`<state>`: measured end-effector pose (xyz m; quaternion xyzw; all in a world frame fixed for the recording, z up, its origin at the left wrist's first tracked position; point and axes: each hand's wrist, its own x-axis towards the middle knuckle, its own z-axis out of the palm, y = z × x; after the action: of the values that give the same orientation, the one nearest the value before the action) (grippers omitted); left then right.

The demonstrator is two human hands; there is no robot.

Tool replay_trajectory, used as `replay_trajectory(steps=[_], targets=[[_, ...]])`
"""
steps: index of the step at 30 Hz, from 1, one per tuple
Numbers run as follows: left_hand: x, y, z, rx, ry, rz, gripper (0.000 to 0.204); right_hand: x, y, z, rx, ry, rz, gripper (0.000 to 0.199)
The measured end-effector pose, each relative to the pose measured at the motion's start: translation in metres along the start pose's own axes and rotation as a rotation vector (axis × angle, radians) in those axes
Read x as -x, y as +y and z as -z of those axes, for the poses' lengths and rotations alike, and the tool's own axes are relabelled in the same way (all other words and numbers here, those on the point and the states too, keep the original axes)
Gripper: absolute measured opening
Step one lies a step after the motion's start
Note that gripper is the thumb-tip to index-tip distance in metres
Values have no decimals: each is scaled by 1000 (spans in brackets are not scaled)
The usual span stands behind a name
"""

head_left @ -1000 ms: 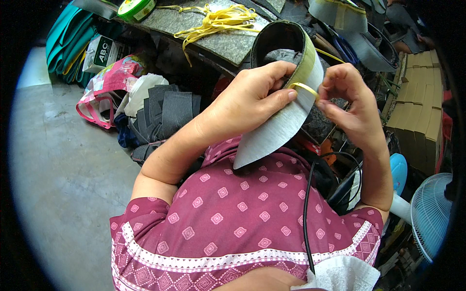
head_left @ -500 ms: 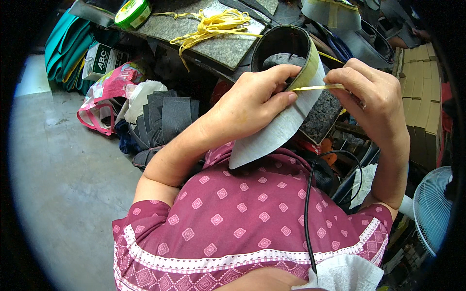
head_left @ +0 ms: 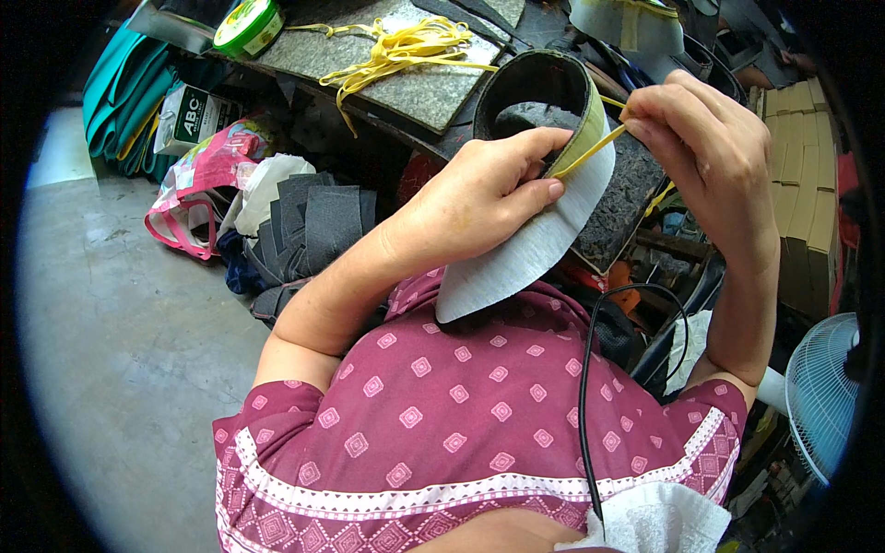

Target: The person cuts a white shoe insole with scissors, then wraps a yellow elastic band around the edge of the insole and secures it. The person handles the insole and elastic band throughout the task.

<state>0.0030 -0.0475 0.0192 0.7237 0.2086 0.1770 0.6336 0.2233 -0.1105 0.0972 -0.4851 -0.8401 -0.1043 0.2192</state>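
Observation:
My left hand pinches the rim of a rounded grey fabric piece, which curves into a dark-lined tube with a yellowish band along its edge. Its thumb lies outside and its fingers reach into the opening; a dark rounded form shows inside. Between the fingertips of my right hand is a narrow yellow strip. The strip stretches taut, slanting from the left thumb up to the right fingers along the band. Past the tube, yellow strip also runs back toward a loose tangled bundle on the worktop.
A grey stone slab lies on the bench, with a green round tub at its left. Stacked dark fabric pieces and a pink bag stand at left. A fan is at right, below stacked tan pieces.
My right hand has risen slightly, lifting the yellow strip from nearly level to a slant along the band. The left hand keeps its grip, and the grey piece has turned a little.

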Motion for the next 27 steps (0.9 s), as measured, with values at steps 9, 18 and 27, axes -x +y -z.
replay_trajectory(steps=[9,18,27], targets=[[4,-2,-2,50,11,-67,48,-2,12,-17,-11,-4,-74,12],[8,-4,1,174,-48,-51,53,-5,11,-22,-2,44,-46,11],[10,-2,5,397,-107,-14,59,-7,5,-28,68,140,9,15]])
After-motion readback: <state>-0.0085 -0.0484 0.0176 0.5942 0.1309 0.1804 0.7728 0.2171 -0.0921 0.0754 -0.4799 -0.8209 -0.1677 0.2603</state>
